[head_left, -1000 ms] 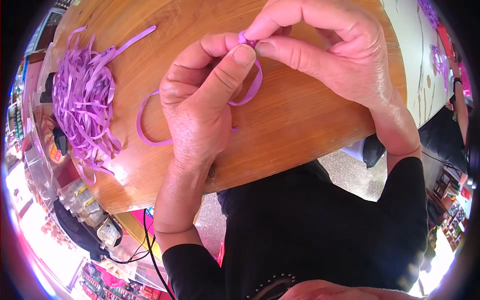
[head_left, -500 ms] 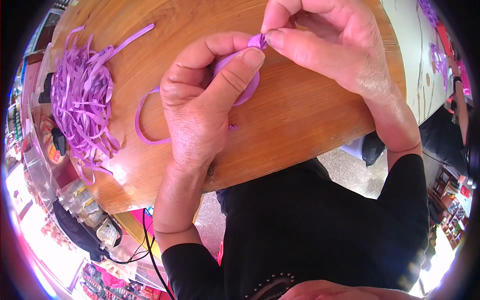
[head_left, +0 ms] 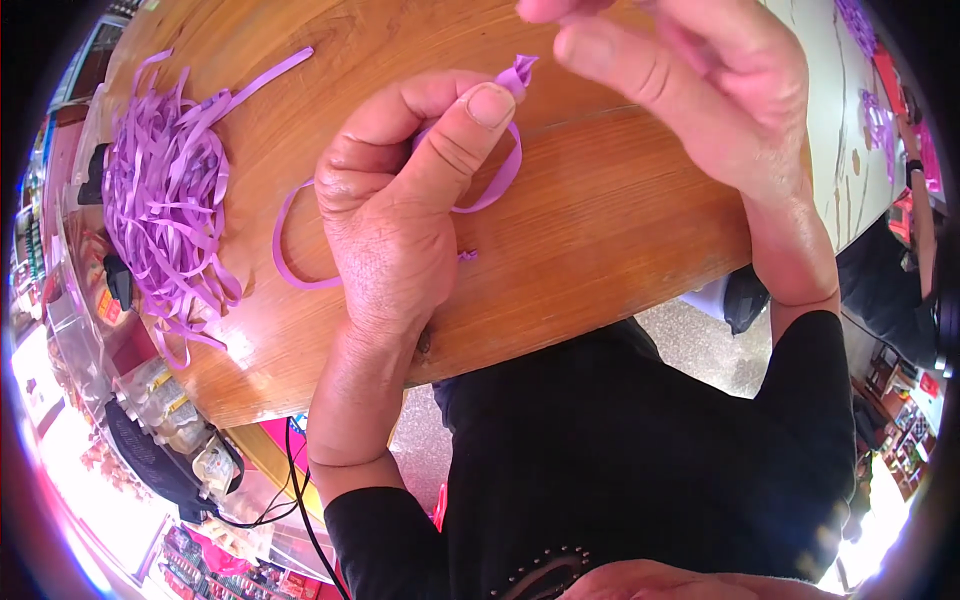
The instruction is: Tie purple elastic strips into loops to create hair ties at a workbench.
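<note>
My left hand (head_left: 405, 190) pinches a purple ribbon (head_left: 496, 185) between thumb and forefinger. A small folded or knotted end of it sticks up past the fingertips, and the rest hangs in a loop below and behind the hand. To the right, my right hand (head_left: 695, 95) is held apart from the ribbon, fingers parted, with nothing visible between them. Its fingertips run close to the picture's top edge and are partly blurred. On the table under my left wrist lies a tiny purple knotted scrap (head_left: 467, 256).
A tangled pile of purple ribbons (head_left: 170, 190) lies at the left of the wooden table (head_left: 600, 220). Beyond the table's right edge is a white marbled surface (head_left: 850, 130) with more purple ribbons (head_left: 878, 120). A person's arm (head_left: 922, 220) shows at the far right. Black cables (head_left: 298, 490) hang below left.
My right hand has let go of the ribbon's end and moved off to the right. The ribbon end now stands free above my left fingertips.
</note>
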`<action>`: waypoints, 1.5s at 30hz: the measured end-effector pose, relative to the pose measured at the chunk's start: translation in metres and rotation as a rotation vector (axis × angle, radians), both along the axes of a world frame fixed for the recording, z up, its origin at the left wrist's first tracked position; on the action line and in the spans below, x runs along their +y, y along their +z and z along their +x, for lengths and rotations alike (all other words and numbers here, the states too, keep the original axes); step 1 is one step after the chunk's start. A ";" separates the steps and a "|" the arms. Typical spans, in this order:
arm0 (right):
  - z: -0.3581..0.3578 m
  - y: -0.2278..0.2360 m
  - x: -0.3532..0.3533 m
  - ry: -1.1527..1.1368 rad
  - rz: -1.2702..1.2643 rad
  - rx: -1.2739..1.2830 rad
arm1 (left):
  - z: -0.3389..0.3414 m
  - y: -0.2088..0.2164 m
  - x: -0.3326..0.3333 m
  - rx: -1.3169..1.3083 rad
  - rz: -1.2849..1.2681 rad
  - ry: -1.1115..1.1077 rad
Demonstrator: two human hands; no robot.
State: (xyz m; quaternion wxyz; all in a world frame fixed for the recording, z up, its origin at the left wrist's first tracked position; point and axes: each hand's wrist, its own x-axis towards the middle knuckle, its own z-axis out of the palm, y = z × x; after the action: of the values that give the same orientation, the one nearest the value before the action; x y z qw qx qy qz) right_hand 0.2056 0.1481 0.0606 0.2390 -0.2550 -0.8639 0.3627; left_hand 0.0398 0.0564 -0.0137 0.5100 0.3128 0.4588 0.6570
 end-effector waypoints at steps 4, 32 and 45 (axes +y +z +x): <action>-0.002 -0.026 0.002 0.097 0.246 0.143 | -0.004 -0.003 -0.002 -0.038 0.019 -0.048; -0.013 -0.046 0.006 -0.033 0.481 0.057 | -0.008 0.007 -0.002 0.358 0.026 0.133; -0.007 -0.074 0.033 0.226 0.650 0.386 | -0.020 -0.003 0.001 0.076 0.044 0.021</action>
State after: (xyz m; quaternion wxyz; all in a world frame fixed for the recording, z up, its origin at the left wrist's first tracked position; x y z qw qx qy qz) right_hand 0.1989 0.1812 -0.0130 0.4240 0.0035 -0.8955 0.1355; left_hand 0.0195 0.0574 -0.0169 0.4783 0.3436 0.4667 0.6599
